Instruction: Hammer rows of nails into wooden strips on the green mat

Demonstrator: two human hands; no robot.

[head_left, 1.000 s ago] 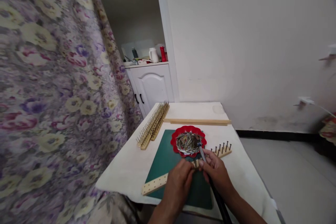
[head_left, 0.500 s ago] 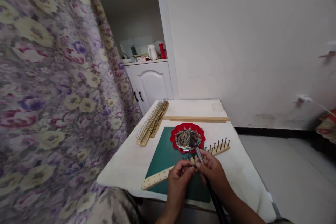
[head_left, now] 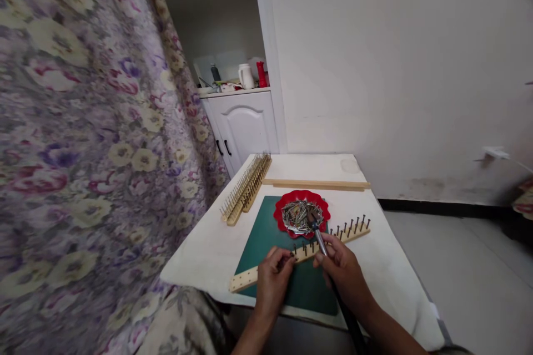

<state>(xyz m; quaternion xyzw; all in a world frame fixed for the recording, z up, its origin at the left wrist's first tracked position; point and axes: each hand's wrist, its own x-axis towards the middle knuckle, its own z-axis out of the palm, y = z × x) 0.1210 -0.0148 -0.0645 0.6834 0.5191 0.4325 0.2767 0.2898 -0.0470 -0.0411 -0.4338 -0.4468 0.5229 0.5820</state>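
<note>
My right hand (head_left: 343, 272) is closed around a hammer (head_left: 320, 241) with a metal shaft and black grip; its dark head lies over a red scalloped bowl (head_left: 280, 226) full of loose nails (head_left: 296, 216). Beneath the hands, a pale wooden strip (head_left: 245, 279) slants across a green mat (head_left: 266, 216). Dark nails (head_left: 352, 226) stand upright along its right part, while holes show at its left end. My left hand (head_left: 272, 280) is at the strip's middle, thumb and fingers pinched on a small dark nail (head_left: 292, 255), partly hidden by the fingertips.
Wooden strips studded with upright nails (head_left: 250, 186) lie at the left of the white-covered table (head_left: 200, 255). Plain wooden strips (head_left: 316, 183) lie across the back. A floral curtain (head_left: 104, 166) hangs at the left; a white cabinet (head_left: 245, 122) stands behind.
My left hand has moved left, away from my right hand, and down to the strip with the nail. My right hand still holds the hammer over the bowl. The view has shifted slightly.
</note>
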